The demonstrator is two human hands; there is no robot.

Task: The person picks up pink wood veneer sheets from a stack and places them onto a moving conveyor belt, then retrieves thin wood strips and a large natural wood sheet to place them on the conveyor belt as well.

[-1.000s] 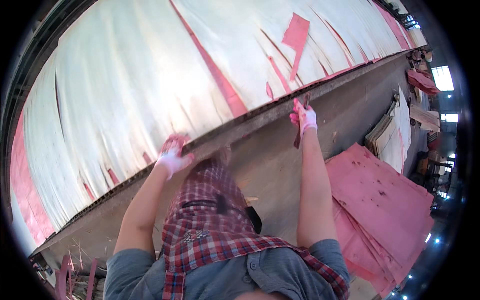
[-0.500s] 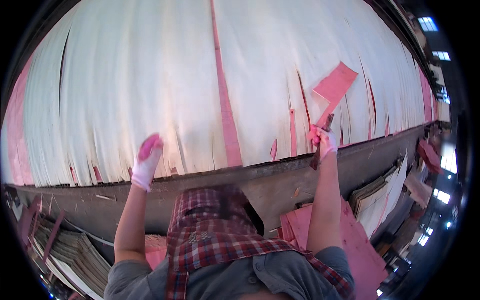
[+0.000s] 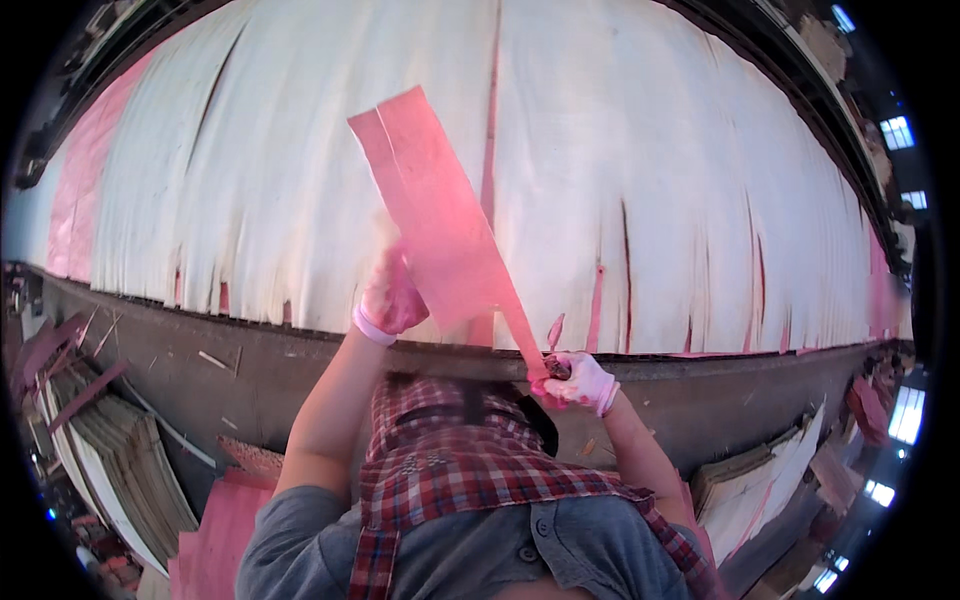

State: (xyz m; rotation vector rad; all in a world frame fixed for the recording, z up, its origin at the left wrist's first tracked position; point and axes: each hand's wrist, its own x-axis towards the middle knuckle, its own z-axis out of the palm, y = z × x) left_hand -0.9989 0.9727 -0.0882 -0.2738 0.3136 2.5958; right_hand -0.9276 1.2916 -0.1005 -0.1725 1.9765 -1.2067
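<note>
A long pink veneer piece (image 3: 440, 220) slants over the pale veneer sheets (image 3: 300, 190), narrowing to a thin tail near me. My left hand (image 3: 393, 295), in a white glove stained pink, is closed at the piece's left edge; its fingertips are partly hidden and blurred. My right hand (image 3: 580, 382), gloved the same way, grips the thin tail together with a dark, knife-like tool (image 3: 557, 369). Most of that tool is covered by the fingers. Splits and gaps in the pale sheets show pink beneath, such as the small gap (image 3: 555, 330) just above my right hand.
A dark ledge (image 3: 300, 335) runs along the near side of the sheets. Stacked veneer (image 3: 135, 470) stands at the lower left, another stack (image 3: 755, 490) at the lower right. Pink sheets (image 3: 225, 530) lie low beside me, and scraps (image 3: 215, 360) lie about.
My right hand has moved left and nearer to me, bringing the pink piece across. My left hand has come right to the piece's edge. The view has shifted leftward.
</note>
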